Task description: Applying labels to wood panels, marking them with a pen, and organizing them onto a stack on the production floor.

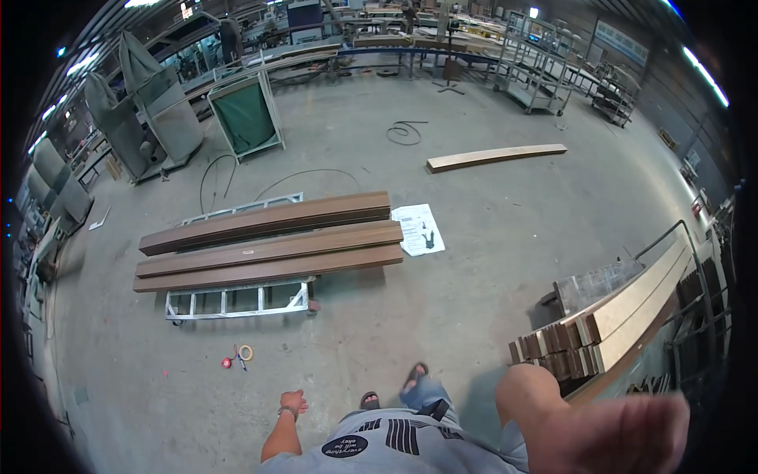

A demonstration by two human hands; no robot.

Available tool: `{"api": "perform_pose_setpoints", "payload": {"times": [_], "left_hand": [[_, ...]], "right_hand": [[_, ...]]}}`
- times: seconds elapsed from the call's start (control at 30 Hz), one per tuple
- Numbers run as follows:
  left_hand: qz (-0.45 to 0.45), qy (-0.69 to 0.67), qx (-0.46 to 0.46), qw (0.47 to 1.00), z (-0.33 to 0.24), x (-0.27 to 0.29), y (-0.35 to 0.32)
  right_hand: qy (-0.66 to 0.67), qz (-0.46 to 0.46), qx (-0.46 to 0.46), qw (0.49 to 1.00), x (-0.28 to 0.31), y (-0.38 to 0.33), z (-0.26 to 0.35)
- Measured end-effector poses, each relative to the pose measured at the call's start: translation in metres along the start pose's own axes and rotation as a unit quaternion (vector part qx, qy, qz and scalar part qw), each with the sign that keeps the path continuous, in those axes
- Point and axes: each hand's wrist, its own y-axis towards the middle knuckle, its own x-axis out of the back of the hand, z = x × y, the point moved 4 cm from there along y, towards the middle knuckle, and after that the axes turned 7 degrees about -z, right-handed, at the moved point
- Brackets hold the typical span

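My left hand (293,401) hangs beside my body with a band on its wrist; its fingers look loosely apart and nothing shows in them. On the floor ahead of it lie a yellow ring-shaped roll (246,352) and a small red round item (227,363). My right hand (628,430) is raised close to the camera at the lower right, smeared by motion, so its fingers cannot be read. Beyond that arm rests a stack of wooden boards (560,341). Neither hand touches the long brown boards (268,249) at the left centre.
A metal cart frame (237,303) carries the brown boards. Paper sheets (417,223) with a dark tool on them lie at the boards' right end. Farther off are a single long board (497,156), a coiled cable (404,133), a green-panelled bin (245,116) and a wheeled rack (533,75).
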Motion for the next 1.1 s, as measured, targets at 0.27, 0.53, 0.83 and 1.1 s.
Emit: {"api": "perform_pose_setpoints", "payload": {"times": [0.27,0.53,0.83,1.1], "left_hand": [[0.025,0.014,-0.02,0.999,-0.094,-0.058,0.013],[-0.018,-0.06,-0.01,0.998,-0.204,-0.075,-0.002],[0.004,-0.055,0.004,0.998,-0.313,-0.12,0.018],[0.079,-0.04,0.038,0.995,-0.368,-0.165,0.14]], "right_hand": [[0.115,0.231,-0.24,0.936,0.022,-0.106,-0.213],[0.333,0.407,-0.446,0.724,0.025,-0.268,-0.396],[-0.117,0.402,-0.811,0.408,0.165,-0.522,-0.497],[-0.402,0.402,-0.76,0.314,0.331,-0.63,-0.575]]}}
